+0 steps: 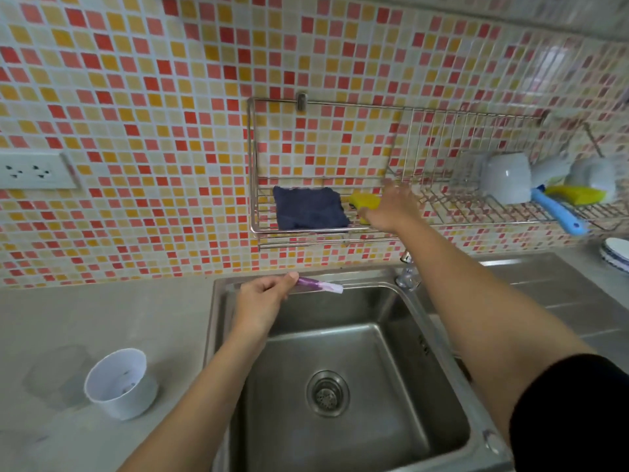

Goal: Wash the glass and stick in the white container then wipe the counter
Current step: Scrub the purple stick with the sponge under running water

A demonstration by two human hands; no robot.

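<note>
Mosaic wall tiles in red, orange and cream back a grey bench with a steel sink set into it. Over the basin's far edge the left grip is clenched around one end of a purple stick, which points right toward the tap. On the bench left of the sink stands the white container, upright and open-topped, with a faint clear glass just beside it on its left. A wire rack hangs on the wall above the sink, holding a dark blue cloth and, right of it, a yellow sponge. The right grip is up at the rack, released with fingers spread, its thumb at the sponge; blur hides whether they touch. Farther right the rack carries upturned cups and a blue-handled brush.
</note>
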